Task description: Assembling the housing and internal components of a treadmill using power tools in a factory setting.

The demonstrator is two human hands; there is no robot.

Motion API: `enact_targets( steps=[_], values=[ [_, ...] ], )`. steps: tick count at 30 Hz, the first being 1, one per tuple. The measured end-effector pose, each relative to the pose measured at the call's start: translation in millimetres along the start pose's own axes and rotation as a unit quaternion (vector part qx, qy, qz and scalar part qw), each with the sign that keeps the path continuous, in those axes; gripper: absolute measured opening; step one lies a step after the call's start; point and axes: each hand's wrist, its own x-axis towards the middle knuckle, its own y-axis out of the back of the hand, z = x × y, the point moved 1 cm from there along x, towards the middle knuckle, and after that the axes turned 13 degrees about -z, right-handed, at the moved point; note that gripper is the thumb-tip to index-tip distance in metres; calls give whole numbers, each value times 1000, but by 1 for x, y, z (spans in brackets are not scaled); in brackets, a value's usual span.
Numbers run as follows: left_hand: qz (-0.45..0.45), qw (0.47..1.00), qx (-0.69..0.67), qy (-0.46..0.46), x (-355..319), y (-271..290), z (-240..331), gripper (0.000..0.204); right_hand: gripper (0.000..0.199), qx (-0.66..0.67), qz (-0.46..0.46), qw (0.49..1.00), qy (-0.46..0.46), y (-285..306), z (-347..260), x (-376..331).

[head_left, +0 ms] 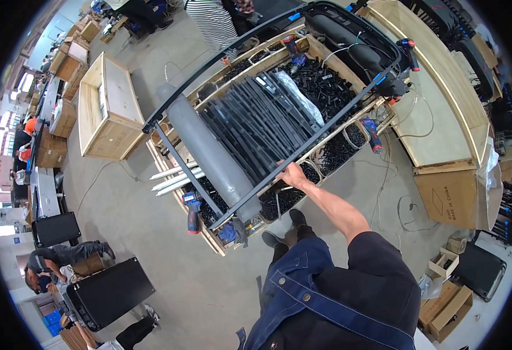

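My right hand [293, 175] is closed around the near long bar of a black rectangular frame [320, 135], whose far right end is rounded. My left hand is not in view. The frame lies across a wooden parts bench [349, 119], over a grey padded roller [206, 143] at its left. Beneath the frame, many black strips [256, 125] lie side by side in the bench. A silvery plastic-wrapped bundle [300, 98] rests beside them, next to a heap of small black parts [329, 81]. Just below my hand are bins of small black fasteners [308, 172].
Cordless drills hang at the bench's near left [192, 213] and right side [372, 135]. White strips [177, 179] stick out at the left. A wooden crate [110, 108] stands left; a long wooden box [437, 105] and cables [384, 175] are right. People work at a black panel [110, 291] lower left.
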Motion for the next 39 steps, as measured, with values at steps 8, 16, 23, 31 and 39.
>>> enact_targets(
  steps=[8,16,23,31,39],
  values=[
    [29,994,-107,-7,32,-32,-6,42,37,-248,97,962,-63,51,11,56],
    [62,934,-350,20,49,-48,46,40,37,-310,139,938,-62,99,14,86],
    [60,951,-303,7,55,-52,53,40,38,-328,165,928,-63,105,20,92],
    [33,970,-243,-2,58,-66,39,40,29,-394,77,915,-35,135,32,120],
    [-22,985,-167,-26,67,-94,20,40,26,270,-147,950,44,126,-9,-18]
  ],
)
